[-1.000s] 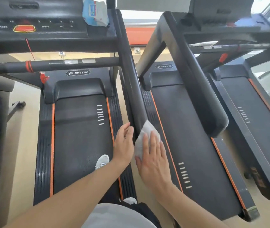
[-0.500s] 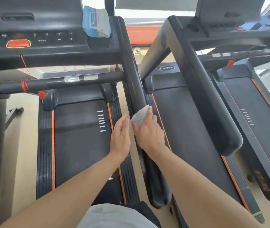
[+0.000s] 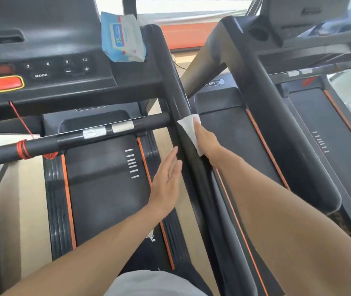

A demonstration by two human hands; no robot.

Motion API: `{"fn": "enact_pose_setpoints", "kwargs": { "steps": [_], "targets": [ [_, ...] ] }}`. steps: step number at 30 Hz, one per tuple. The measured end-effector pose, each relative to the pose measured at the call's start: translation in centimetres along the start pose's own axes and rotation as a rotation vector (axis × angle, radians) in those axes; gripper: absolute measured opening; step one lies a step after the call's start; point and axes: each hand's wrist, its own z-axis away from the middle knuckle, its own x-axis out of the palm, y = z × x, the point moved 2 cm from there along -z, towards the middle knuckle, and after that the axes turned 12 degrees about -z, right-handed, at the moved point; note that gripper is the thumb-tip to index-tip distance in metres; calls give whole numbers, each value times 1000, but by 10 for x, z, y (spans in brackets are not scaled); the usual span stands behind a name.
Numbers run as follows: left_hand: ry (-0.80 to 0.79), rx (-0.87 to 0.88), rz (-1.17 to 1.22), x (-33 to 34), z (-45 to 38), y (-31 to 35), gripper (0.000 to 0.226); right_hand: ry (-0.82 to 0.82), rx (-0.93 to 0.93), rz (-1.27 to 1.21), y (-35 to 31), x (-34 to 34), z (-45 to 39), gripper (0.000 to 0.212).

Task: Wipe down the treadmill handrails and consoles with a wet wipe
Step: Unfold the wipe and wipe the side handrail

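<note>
My right hand (image 3: 206,139) presses the white wipe (image 3: 189,130) flat against the outer side of the black handrail (image 3: 176,97), fingers straight and laid along the rail, just past where the crossbar (image 3: 74,138) meets it. The wipe drapes over the rail's top edge and down under my palm. My left hand (image 3: 167,184) is spread, fingers straight and together, with the fingertips resting against the rail's inner side, nearer to me than my right hand. Ahead of my left hand sits the console (image 3: 48,69) with its red button (image 3: 4,83). A blue pack of wipes (image 3: 122,38) rests on the console's corner, well beyond my right hand.
</note>
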Motion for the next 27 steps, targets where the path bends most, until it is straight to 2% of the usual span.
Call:
{"fn": "enact_pose_setpoints", "kwargs": {
  "steps": [3,4,9,12,14,18,20,22,25,27],
  "targets": [
    [-30,21,-35,0,-2,0,45,14,151,-81,25,-9,9,111],
    [-26,15,-40,1,1,-1,46,25,174,-98,37,-13,14,114],
    [64,-3,-105,25,39,-2,51,-44,138,-162,107,-40,73,68],
    [89,14,-141,44,66,-6,52,-45,174,-142,145,-52,110,69],
    [76,13,-163,58,88,-10,52,-123,196,-161,168,-62,134,74],
    [79,12,-176,91,138,-16,56,-248,54,-178,191,-77,189,56],
    [94,0,-162,103,162,-19,57,-294,-25,-133,219,-80,203,61],
    [97,-11,-145,112,186,-25,55,-270,-48,-91,245,-85,215,70],
    [89,-49,-104,122,222,-37,53,-236,-125,-54,274,-89,235,57],
    [90,-82,-68,124,243,-46,53,-167,-194,-33,290,-88,249,69]
  ]
}}
